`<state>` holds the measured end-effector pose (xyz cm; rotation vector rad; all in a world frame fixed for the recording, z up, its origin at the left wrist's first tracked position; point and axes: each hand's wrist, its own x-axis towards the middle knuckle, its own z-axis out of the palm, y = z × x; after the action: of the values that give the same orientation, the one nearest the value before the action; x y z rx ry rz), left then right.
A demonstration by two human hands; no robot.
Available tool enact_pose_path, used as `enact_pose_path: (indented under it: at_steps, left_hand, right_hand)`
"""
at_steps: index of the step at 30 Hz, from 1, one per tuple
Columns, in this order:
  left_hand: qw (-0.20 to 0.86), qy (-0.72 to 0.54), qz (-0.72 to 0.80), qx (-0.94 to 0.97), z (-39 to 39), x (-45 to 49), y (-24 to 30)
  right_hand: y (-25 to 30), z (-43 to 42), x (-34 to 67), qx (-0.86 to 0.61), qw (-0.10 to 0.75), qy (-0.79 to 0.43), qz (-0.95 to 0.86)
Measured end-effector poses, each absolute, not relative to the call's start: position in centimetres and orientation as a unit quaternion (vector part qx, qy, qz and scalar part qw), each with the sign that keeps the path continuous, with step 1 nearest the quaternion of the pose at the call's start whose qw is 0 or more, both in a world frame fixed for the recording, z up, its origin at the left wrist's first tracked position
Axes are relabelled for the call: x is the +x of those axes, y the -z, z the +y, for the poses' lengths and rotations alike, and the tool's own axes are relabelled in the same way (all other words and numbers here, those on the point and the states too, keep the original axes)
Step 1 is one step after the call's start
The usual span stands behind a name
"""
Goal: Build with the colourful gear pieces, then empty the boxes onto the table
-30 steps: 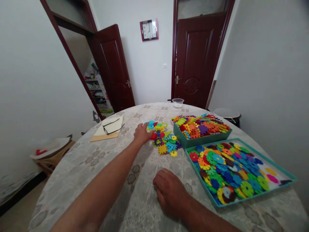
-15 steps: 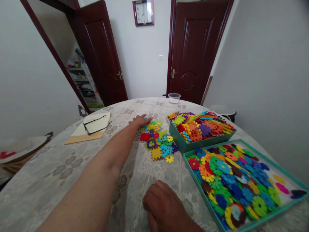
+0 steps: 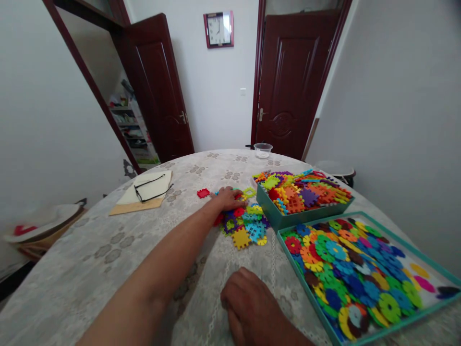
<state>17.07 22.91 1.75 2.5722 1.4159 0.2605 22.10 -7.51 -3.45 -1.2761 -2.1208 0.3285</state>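
Note:
My left hand [image 3: 229, 198] reaches far across the round table and lies flat, fingers out, on a loose heap of coloured plastic puzzle pieces [image 3: 248, 222]. One red piece [image 3: 203, 193] lies alone to the left of that hand. My right hand [image 3: 252, 310] rests near the table's front edge, knuckles up and fingers curled under; what lies under them is hidden. A teal box [image 3: 273, 217] heaped with square pieces stands right of the heap. In front of it a flat teal tray [image 3: 414, 319] holds several round gear pieces.
Black glasses [image 3: 151, 188] lie on a tan notebook [image 3: 135, 206] at the table's left. A clear plastic cup [image 3: 262, 150] stands at the far edge. Two dark red doors and a wall clock are behind. A lace cloth [image 3: 90, 269] covers the table.
My left hand has drawn back from the heap's far edge onto its middle. A red piece now lies apart at the left. My right hand has hardly moved.

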Motion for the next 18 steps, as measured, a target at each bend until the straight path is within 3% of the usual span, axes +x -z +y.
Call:
enact_pose_path:
  at_steps: [6,18]
  left_hand:
    - [0.118,-0.032,0.436,0.892,15.6,15.1,-2.5]
    - [0.144,-0.056,0.449,0.88,6.5,10.9,-3.8]
  right_hand:
    - [2.9,-7.9,22.0,-0.47,0.35,-0.129,-0.8]
    - [2.0,-8.6,21.9,-0.439,0.356,-0.101,-0.819]
